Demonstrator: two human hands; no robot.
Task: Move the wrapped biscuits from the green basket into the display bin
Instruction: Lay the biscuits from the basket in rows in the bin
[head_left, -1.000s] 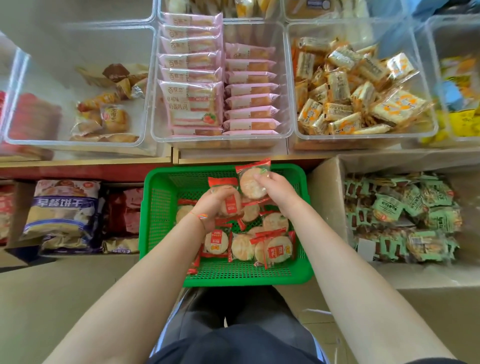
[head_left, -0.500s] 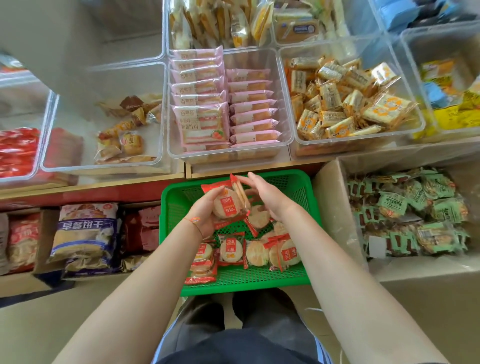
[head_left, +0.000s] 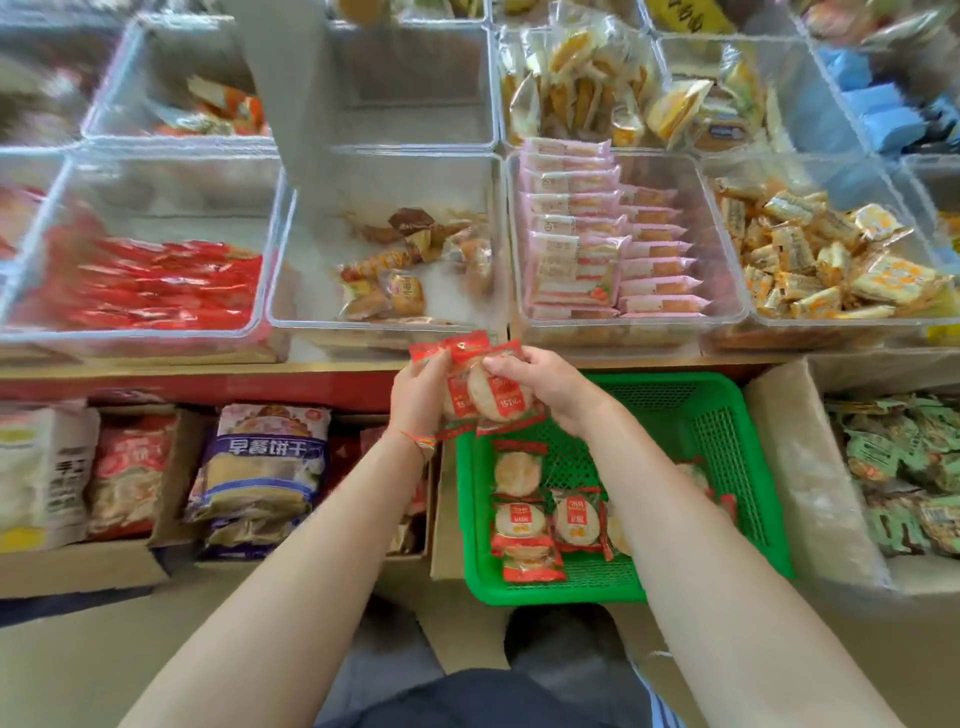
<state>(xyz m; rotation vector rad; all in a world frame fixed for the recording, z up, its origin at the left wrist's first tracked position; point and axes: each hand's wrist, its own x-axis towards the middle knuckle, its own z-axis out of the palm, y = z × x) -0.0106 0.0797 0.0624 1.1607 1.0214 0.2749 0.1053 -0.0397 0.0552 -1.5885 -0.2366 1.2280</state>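
Observation:
Both hands hold a small stack of wrapped biscuits (head_left: 480, 384), round and pale in clear wrappers with red ends, above the far left corner of the green basket (head_left: 727, 431). My left hand (head_left: 420, 397) grips the stack from the left. My right hand (head_left: 540, 387) closes on it from the right, thumb on the front pack. Several more wrapped biscuits (head_left: 545, 519) lie on the basket floor. Just beyond the hands stands a clear display bin (head_left: 291, 291) with a few brown and orange snack packs. Left of it, another clear bin (head_left: 156, 283) holds red-wrapped packs.
A clear bin of pink packs (head_left: 608, 249) and one of yellow packs (head_left: 831, 260) stand to the right on the shelf. Below the shelf are cardboard boxes with bagged biscuits (head_left: 265, 467) on the left and green packs (head_left: 904, 467) on the right.
The hands brought their biscuits together into one stack and lifted it up and left out of the basket toward the shelf edge. The view swung left, so the basket now sits to the right.

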